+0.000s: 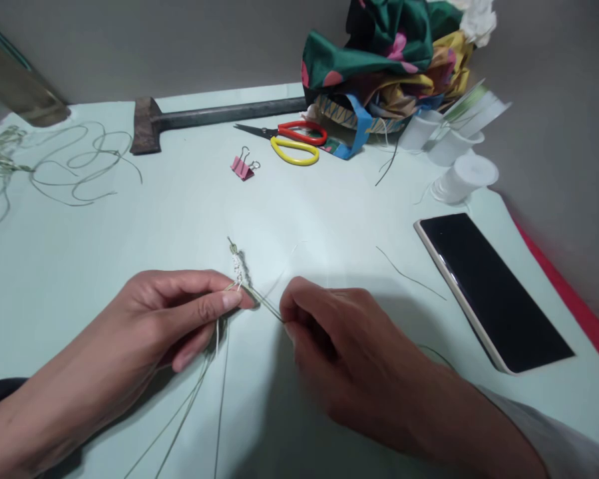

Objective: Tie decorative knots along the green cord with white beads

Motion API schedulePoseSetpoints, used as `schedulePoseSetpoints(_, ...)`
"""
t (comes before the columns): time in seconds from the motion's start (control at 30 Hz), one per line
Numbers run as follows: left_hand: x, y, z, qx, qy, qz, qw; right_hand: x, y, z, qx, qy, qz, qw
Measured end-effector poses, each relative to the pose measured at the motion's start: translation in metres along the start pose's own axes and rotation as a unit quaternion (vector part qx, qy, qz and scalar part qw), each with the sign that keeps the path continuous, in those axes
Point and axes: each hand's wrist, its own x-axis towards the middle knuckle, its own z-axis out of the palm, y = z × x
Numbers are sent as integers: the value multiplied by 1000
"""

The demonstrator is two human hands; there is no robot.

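A short knotted cord piece (236,263) with white beads lies on the pale green table (180,213), its thin green strands (199,392) trailing toward me. My left hand (180,316) pinches the cords just below the knotted part, thumb against forefinger. My right hand (329,346) is closed in a pinch on one strand (267,307) that runs taut between the two hands.
At the back lie a hatchet (199,118), red and yellow scissors (294,141), a pink binder clip (242,166) and a heap of coloured cloth (394,60). White thread spools (459,166) and a black phone (494,289) sit right. Loose green cord (74,163) lies far left.
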Motion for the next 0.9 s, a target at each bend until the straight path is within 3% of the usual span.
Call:
schedulePoseSetpoints(0.17,-2,2,2,-44,-48,5,998,1,2,1,-29,5,-7,1000)
schedulePoseSetpoints(0.3,2,-2,1,-59,-67,27,996,2,4,0,-124,54,-21,991)
schedulePoseSetpoints(0.47,3,-6,0,-71,-85,37,993,-2,-2,6,-287,173,-175,926)
schedulePoseSetpoints(0.53,3,-7,0,-87,-93,36,991,0,-4,15,-319,168,-222,906)
schedulePoseSetpoints(0.63,4,-10,0,-109,-101,37,988,6,-2,30,-362,151,-222,893)
schedulePoseSetpoints(0.9,7,-8,-2,-125,-110,33,986,1,1,37,-329,116,-273,897)
